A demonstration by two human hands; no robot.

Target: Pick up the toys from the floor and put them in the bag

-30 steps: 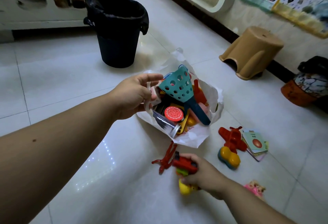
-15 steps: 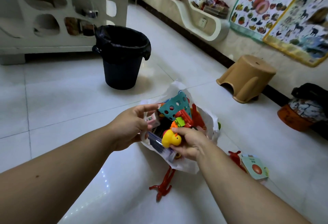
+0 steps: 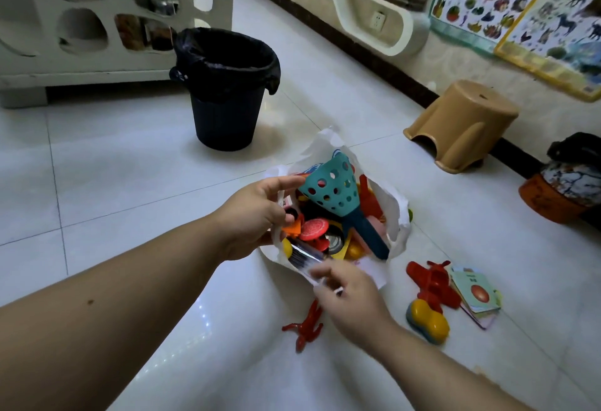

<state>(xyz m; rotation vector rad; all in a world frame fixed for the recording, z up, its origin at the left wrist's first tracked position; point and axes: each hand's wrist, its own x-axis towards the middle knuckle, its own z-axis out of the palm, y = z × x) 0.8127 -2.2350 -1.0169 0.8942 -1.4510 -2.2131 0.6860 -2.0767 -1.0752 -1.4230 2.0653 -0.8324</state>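
Observation:
A white plastic bag (image 3: 399, 215) stands open on the tiled floor, filled with toys, among them a teal perforated scoop (image 3: 335, 191) and a red round slice (image 3: 313, 229). My left hand (image 3: 257, 215) pinches the bag's left rim and holds it open. My right hand (image 3: 346, 296) hovers just below the bag's near edge, blurred, with its fingers apart and nothing in them. On the floor lie a red clawed toy (image 3: 307, 327), a red plane toy (image 3: 431, 283), a yellow toy (image 3: 427, 319) and a stack of picture cards (image 3: 476, 293).
A black bin (image 3: 227, 111) with a liner stands behind the bag. A tan plastic stool (image 3: 461, 124) and an orange pot (image 3: 549, 199) sit along the right wall. A white cabinet (image 3: 97, 20) fills the back left.
My right hand lifted the red and yellow toys from the floor, brought them over the bag, released them and drew back toward me with nothing in it. My left hand kept its hold on the bag.

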